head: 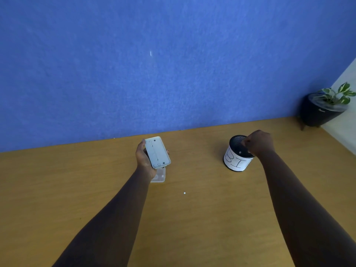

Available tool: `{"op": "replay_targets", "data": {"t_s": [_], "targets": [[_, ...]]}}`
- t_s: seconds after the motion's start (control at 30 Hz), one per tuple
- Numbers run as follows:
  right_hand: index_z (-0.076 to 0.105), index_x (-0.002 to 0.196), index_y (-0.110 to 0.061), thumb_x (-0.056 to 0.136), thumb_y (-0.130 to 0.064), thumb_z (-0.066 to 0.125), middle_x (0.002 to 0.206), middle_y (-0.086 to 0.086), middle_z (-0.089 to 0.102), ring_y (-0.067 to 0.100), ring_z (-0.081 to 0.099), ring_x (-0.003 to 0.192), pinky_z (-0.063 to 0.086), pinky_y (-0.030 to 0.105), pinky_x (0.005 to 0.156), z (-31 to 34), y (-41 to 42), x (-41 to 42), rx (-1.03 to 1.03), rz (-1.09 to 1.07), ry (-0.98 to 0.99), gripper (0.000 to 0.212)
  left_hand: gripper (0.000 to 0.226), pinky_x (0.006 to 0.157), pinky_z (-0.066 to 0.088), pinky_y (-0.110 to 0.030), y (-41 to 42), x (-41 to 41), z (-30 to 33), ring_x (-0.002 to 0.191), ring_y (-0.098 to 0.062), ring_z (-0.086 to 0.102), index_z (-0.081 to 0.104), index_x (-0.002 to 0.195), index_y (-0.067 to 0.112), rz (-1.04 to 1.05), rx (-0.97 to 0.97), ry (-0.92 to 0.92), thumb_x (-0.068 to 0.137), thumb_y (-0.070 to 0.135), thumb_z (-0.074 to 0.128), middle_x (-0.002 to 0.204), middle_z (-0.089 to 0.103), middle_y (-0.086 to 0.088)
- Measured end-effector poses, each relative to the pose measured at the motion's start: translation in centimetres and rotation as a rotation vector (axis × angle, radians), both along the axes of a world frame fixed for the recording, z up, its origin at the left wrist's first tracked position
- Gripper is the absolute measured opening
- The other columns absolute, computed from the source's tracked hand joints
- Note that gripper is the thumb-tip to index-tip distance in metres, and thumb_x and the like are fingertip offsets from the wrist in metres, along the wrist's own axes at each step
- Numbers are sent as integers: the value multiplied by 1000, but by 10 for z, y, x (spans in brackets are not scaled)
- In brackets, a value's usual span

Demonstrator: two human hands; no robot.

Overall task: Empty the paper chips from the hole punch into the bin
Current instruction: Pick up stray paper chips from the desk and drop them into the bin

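So the left hand (144, 160) is wrapped around the hole punch (157, 152), its underside facing up, held above a clear tray (159, 175) on the wooden desk (77, 182). Right hand (257, 143) is bunched shut over the bin (237, 160), right of centre; can't tell what it's pinching. One paper chip (184, 193) lies nearer.

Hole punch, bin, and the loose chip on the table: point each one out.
Hole punch (157, 152), head view, middle of its upturned grey underside.
Bin (236, 162), head view, white paper label on its side wall.
Chip (184, 193), head view, centre of the white dot lying on the table.
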State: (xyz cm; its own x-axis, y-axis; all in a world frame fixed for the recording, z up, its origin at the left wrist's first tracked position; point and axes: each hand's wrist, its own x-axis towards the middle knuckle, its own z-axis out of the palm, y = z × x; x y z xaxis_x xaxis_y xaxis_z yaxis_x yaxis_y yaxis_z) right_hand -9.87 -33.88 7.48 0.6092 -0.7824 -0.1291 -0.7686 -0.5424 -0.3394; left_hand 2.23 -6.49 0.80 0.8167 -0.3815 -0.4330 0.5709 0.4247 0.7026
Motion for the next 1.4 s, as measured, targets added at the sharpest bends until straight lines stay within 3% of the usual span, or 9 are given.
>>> {"op": "replay_targets", "data": {"t_s": [0.07, 0.2, 0.3, 0.47, 0.57, 0.67, 0.77, 1.03, 1.4], "targets": [[65, 85, 6, 80, -8, 59, 90, 23, 65, 33, 64, 91, 32, 22, 46, 0, -1, 0, -6, -16, -5, 16, 42, 59, 45, -29, -1, 0, 0, 48, -23, 63, 57, 90, 13, -6, 1, -2, 90, 48, 34, 79, 55, -12], [74, 92, -5, 77, -8, 65, 94, 19, 72, 33, 65, 91, 50, 30, 70, 1, -1, -1, -46, -8, -92, 18, 42, 60, 46, -28, -1, 1, 0, 47, -23, 63, 57, 89, 13, 3, -2, -8, 90, 47, 33, 79, 55, -12], [74, 96, -10, 76, -10, 70, 103, 16, 70, 33, 63, 95, 49, 31, 72, -1, 6, -1, -125, 41, -79, 21, 42, 60, 46, -28, 0, 2, 0, 47, -22, 63, 58, 87, 14, 3, 5, -13, 90, 48, 34, 78, 57, -11], [77, 86, -9, 79, -7, 65, 97, 11, 76, 19, 63, 80, 38, 6, 54, -13, 46, 5, 35, 107, -503, 14, 41, 60, 46, -29, 2, 3, -3, 48, -23, 63, 58, 89, 14, 20, -2, -2, 89, 48, 35, 78, 57, -11], [75, 90, -1, 78, -5, 70, 98, 18, 74, 16, 61, 75, 41, 6, 60, -35, 95, 5, 355, 544, -281, 14, 42, 60, 47, -28, 3, 2, -5, 50, -24, 62, 57, 92, 13, 19, 4, 13, 89, 50, 36, 79, 57, -11], [75, 93, -5, 77, -9, 71, 100, 11, 75, 17, 67, 87, 43, 11, 70, -65, 127, 3, 290, 845, 30, 17, 43, 59, 46, -28, 3, 1, -3, 51, -24, 62, 54, 98, 12, 8, 13, 25, 89, 49, 36, 80, 56, -12], [75, 94, -10, 77, -13, 71, 104, 6, 74, 16, 65, 97, 44, 21, 80, -79, 136, 3, 238, 905, 152, 18, 45, 58, 46, -27, 4, 2, -2, 49, -23, 62, 54, 101, 10, 3, 18, 24, 89, 49, 34, 80, 56, -13], [72, 92, -10, 81, -13, 64, 103, 5, 71, 17, 64, 93, 48, 28, 78, -94, 138, 5, 140, 921, 142, 14, 45, 57, 48, -25, 10, 6, -5, 48, -23, 64, 58, 93, 12, 28, 3, 34, 89, 50, 35, 80, 57, -13], [50, 121, -3, 93, -15, 46, 121, 18, 54, 26, 57, 100, 48, 32, 76, -106, 142, -5, -146, 1100, 204, 30, 45, 59, 47, -28, 9, 4, -5, 54, -24, 63, 56, 99, 12, 19, 14, 33, 88, 51, 36, 80, 58, -13]]}}
